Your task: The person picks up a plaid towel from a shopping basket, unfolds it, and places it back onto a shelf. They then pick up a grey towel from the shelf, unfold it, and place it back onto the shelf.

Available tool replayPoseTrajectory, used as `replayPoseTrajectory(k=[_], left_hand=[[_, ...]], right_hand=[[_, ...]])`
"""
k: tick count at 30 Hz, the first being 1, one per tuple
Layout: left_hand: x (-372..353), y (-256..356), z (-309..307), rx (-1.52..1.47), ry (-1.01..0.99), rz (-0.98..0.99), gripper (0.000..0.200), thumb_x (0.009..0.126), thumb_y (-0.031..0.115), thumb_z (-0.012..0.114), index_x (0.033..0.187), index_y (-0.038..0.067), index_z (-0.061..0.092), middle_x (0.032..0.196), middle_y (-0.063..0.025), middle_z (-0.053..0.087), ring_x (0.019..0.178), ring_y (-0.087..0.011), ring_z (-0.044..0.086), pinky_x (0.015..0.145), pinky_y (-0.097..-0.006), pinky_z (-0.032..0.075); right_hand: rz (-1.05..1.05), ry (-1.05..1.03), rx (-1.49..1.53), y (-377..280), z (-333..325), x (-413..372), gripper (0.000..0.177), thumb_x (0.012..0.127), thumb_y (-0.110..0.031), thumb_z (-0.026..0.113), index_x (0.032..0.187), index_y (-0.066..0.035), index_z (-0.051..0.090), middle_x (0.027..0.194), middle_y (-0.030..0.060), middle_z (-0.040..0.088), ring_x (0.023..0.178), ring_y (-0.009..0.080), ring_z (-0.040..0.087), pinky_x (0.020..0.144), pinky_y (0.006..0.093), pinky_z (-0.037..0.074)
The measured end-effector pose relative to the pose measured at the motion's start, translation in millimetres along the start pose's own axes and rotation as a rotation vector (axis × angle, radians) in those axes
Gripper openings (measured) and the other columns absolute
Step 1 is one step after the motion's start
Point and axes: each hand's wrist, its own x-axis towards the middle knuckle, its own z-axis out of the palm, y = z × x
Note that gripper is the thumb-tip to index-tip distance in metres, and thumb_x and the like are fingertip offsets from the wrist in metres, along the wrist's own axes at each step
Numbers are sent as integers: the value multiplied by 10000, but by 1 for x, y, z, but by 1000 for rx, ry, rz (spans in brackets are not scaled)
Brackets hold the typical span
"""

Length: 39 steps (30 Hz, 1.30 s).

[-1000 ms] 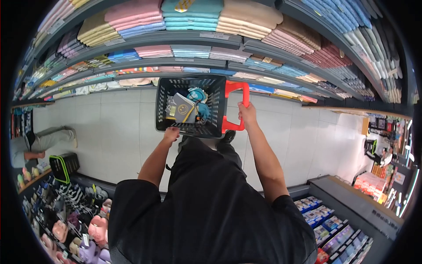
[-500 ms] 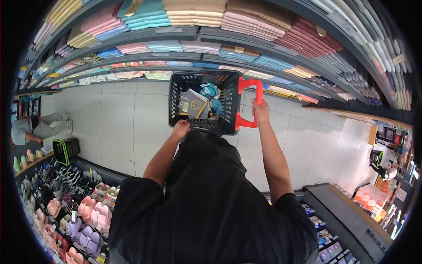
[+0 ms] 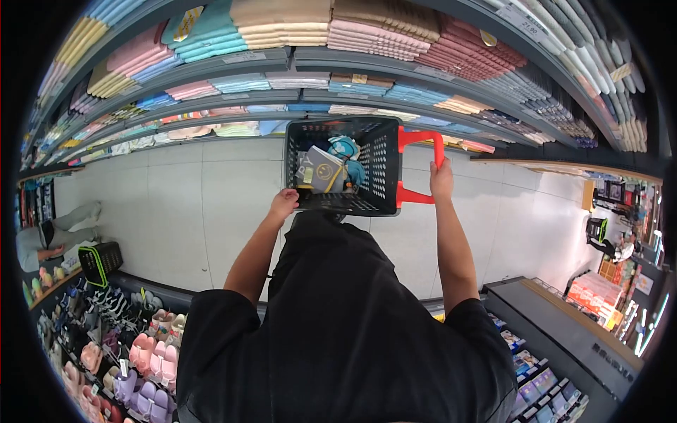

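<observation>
My right hand (image 3: 441,180) is wrapped round the red handle (image 3: 438,151) of a dark grey shopping basket (image 3: 384,166). The basket tilts so that its inside faces me. In it lie a grey notebook-like item (image 3: 321,170) with a yellow smiley face and a turquoise-and-white bundle (image 3: 344,149), its kind unclear. At the basket's near left corner is my left hand (image 3: 284,202), fingers loosely bent and apart, fingertips right at the rim.
Shelves of folded towels (image 3: 381,42) run along the far side. Slippers (image 3: 151,352) fill a rack at lower left. A person (image 3: 60,233) is at the left beside another basket (image 3: 100,263) with a green rim. A grey counter (image 3: 557,317) stands at lower right.
The basket and my right hand have shifted right in view. My left hand has slid left along the near rim to the corner.
</observation>
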Motion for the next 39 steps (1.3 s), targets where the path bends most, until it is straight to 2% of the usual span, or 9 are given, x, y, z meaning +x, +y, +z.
replayPoseTrajectory(k=[9, 12, 20, 24, 27, 30, 34, 36, 39], left_hand=[[41, -2, -23, 75, -61, 55, 330, 887, 221, 617, 1186, 89, 569, 982, -23, 630, 840, -142, 644, 662, -298, 493], [79, -19, -4, 261, -8, 382, 384, 877, 210, 631, 1229, 79, 552, 972, -32, 630, 821, -151, 639, 678, -307, 496], [48, 93, 51, 49, -226, 188, 504, 893, 233, 625, 1338, 71, 452, 1088, -60, 604, 925, -167, 625, 737, -312, 506], [71, 85, 44, 108, -180, 118, 459, 904, 251, 627, 1300, 63, 488, 1065, -51, 614, 884, -153, 622, 708, -299, 504], [68, 77, 44, 136, -128, 70, 385, 907, 264, 628, 1233, 79, 542, 1021, -37, 623, 833, -130, 623, 662, -281, 496], [78, 46, 51, 141, -91, 23, 377, 876, 262, 669, 1174, 53, 571, 957, -50, 642, 729, -129, 634, 539, -274, 470], [65, 24, 76, 106, -57, -42, 366, 878, 264, 667, 1169, 65, 569, 961, -33, 631, 753, -116, 630, 548, -263, 470], [48, 32, 97, 94, -64, -92, 328, 923, 253, 623, 1205, 100, 556, 1038, -16, 631, 848, -125, 628, 687, -277, 485], [34, 28, 130, -19, -79, -110, 332, 924, 240, 622, 1215, 94, 556, 1038, -19, 633, 873, -128, 632, 710, -272, 482]], right_hand=[[285, -86, -47, 61, -4, 38, 398, 919, -307, 562, 1216, -62, 460, 1019, 272, 642, 938, 464, 616, 796, 559, 477], [255, 113, -237, 41, -8, 24, 413, 891, -271, 564, 1230, -60, 459, 1151, 267, 584, 1045, 450, 575, 879, 526, 470], [-59, 341, -265, -4, -18, -24, 703, 757, -118, 692, 1390, -80, 389, 1327, 221, 484, 1214, 409, 478, 981, 492, 431], [-25, 274, -41, 17, -26, -15, 644, 783, -138, 681, 1369, -72, 422, 1282, 236, 531, 1160, 380, 542, 936, 470, 463], [361, -134, 132, 51, -36, 6, 548, 819, -158, 654, 1324, -57, 464, 1128, 231, 622, 1045, 381, 613, 872, 458, 491], [465, -186, 498, 53, -40, 7, 484, 840, -177, 635, 1282, -40, 493, 1001, 196, 669, 961, 386, 643, 839, 459, 500], [-424, 510, -124, 3, -64, 1, 449, 856, -88, 619, 1283, -34, 488, 1154, 163, 622, 985, 343, 637, 878, 442, 495], [-399, 351, 139, -35, -67, -8, 419, 863, -36, 596, 1273, -67, 515, 1207, 152, 597, 1038, 299, 622, 879, 404, 496], [-215, -372, 684, -56, 5, -20, 331, 884, -97, 628, 1211, -80, 585, 1147, 101, 639, 1013, 198, 637, 882, 322, 498]])
